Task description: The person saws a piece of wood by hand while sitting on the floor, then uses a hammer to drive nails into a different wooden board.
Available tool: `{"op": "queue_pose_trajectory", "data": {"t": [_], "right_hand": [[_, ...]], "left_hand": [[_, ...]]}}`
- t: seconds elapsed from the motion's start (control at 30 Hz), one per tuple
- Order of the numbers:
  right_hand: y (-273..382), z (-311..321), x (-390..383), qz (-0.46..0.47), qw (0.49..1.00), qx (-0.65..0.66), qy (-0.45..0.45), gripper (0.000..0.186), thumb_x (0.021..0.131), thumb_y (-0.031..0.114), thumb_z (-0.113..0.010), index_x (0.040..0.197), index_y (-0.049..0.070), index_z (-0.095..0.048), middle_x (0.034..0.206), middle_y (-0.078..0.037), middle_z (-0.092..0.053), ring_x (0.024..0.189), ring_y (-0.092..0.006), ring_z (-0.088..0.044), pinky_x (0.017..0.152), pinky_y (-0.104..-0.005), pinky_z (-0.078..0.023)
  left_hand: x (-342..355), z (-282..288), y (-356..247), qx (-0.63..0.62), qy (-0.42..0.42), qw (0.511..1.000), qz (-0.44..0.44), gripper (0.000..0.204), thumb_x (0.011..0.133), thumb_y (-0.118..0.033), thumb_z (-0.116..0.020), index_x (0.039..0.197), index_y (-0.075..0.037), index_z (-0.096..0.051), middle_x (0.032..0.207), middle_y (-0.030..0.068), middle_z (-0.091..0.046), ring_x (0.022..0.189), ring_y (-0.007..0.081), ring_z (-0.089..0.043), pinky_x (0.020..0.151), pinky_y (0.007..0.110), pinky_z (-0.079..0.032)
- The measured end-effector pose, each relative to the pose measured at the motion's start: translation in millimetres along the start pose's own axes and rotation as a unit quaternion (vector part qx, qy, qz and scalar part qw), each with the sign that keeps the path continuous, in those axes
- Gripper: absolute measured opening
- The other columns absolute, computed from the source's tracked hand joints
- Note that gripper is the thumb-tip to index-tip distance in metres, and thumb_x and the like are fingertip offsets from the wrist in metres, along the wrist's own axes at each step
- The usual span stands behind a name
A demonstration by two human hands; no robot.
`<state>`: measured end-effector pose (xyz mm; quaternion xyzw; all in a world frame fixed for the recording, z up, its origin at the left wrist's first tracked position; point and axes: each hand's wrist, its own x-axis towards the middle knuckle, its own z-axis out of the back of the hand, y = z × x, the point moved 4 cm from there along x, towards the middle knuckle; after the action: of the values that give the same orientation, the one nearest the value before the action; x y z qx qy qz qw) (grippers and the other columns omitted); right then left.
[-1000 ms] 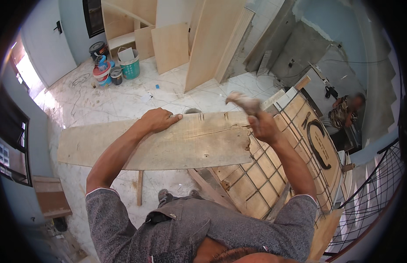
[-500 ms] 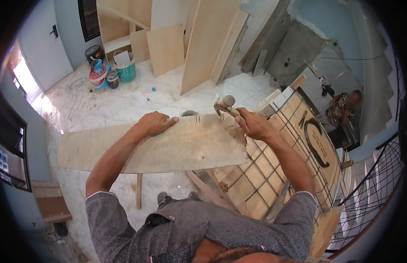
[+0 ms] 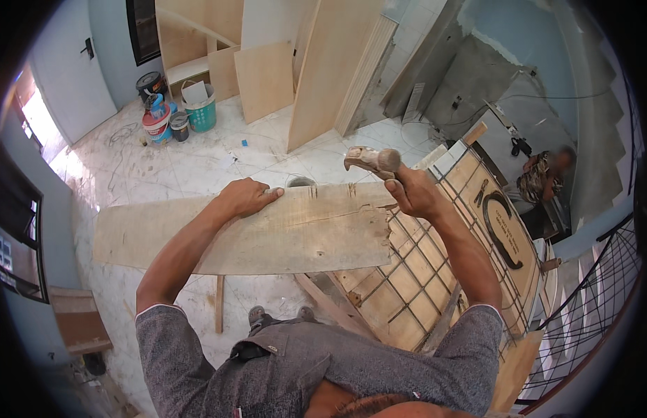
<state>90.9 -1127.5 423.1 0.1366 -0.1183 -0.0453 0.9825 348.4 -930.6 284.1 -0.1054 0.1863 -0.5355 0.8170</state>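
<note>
A long, pale plywood board [image 3: 295, 233] spans the view in front of me, its right end splintered and cracked. My left hand [image 3: 248, 198] is closed over the board's far edge, thumb along the top. My right hand [image 3: 415, 191] grips a claw hammer [image 3: 374, 161] by its handle, just beyond the board's broken right end. The hammer's head is raised clear of the wood, claw toward the left. Dark marks show at the far edge, left of the hammer.
A rebar grid [image 3: 424, 265] over plywood lies at right, with pliers [image 3: 481, 189] and a black curved bar [image 3: 498, 233]. Paint buckets [image 3: 200, 115] stand far left, near leaning plywood sheets [image 3: 264, 80]. Another person [image 3: 539, 174] crouches at far right.
My right hand has lifted the hammer off the board's far edge and turned its head, moving slightly right. The crack near the right end now shows. My left hand stays put.
</note>
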Motion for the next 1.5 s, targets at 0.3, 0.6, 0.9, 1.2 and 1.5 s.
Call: {"op": "queue_pose_trajectory", "data": {"t": [0.3, 0.6, 0.9, 1.2, 1.5], "right_hand": [[-19, -24, -6, 0.000, 0.999, -0.049, 0.022, 0.034, 0.098, 0.034, -0.048, 0.119, 0.008, -0.055, 0.089, -0.023, -0.068, 0.082, -0.0436, -0.065, 0.071, -0.0497, -0.050], [-6, -4, -10, -0.018, 0.999, 0.004, -0.037, 0.040, 0.101, 0.036, -0.044, 0.118, 0.000, -0.052, 0.076, -0.023, -0.065, 0.075, -0.0438, -0.065, 0.067, -0.0490, -0.051], [-44, 22, -16, -0.004, 0.998, 0.055, -0.012, 0.039, 0.098, 0.042, -0.052, 0.109, 0.004, -0.055, 0.071, -0.020, -0.063, 0.067, -0.0385, -0.063, 0.060, -0.0431, -0.048], [-85, -15, -5, -0.004, 0.991, 0.123, 0.048, 0.045, 0.099, 0.044, -0.049, 0.113, 0.002, -0.062, 0.078, -0.018, -0.064, 0.071, -0.0325, -0.064, 0.066, -0.0377, -0.049], [-87, -28, 20, 0.111, 0.981, 0.136, 0.084, 0.049, 0.101, 0.044, -0.039, 0.104, 0.001, -0.061, 0.085, -0.021, -0.063, 0.079, -0.0395, -0.062, 0.068, -0.0422, -0.049]], "left_hand": [[1, -6, 4, 0.003, -0.014, 1.000, -0.008, 0.073, 0.095, -0.062, -0.033, 0.089, 0.000, -0.070, 0.083, 0.0260, -0.067, 0.085, 0.0420, -0.064, 0.078, 0.048, -0.050], [-2, 1, -1, 0.000, 0.002, 1.000, -0.004, 0.070, 0.095, -0.062, -0.034, 0.097, -0.002, -0.071, 0.086, 0.0254, -0.068, 0.085, 0.0418, -0.065, 0.077, 0.048, -0.050], [26, 11, 7, 0.022, 0.018, 0.999, -0.037, 0.066, 0.094, -0.060, -0.036, 0.105, -0.006, -0.071, 0.087, 0.0249, -0.069, 0.086, 0.0415, -0.065, 0.079, 0.047, -0.050], [45, 6, 20, 0.003, 0.010, 0.998, -0.065, 0.070, 0.093, -0.066, -0.035, 0.102, -0.008, -0.073, 0.083, 0.0230, -0.069, 0.082, 0.0405, -0.065, 0.076, 0.047, -0.051], [40, 14, 16, 0.023, 0.022, 0.998, -0.045, 0.062, 0.094, -0.059, -0.040, 0.100, -0.005, -0.071, 0.076, 0.0244, -0.066, 0.076, 0.0423, -0.063, 0.070, 0.049, -0.049]]}}
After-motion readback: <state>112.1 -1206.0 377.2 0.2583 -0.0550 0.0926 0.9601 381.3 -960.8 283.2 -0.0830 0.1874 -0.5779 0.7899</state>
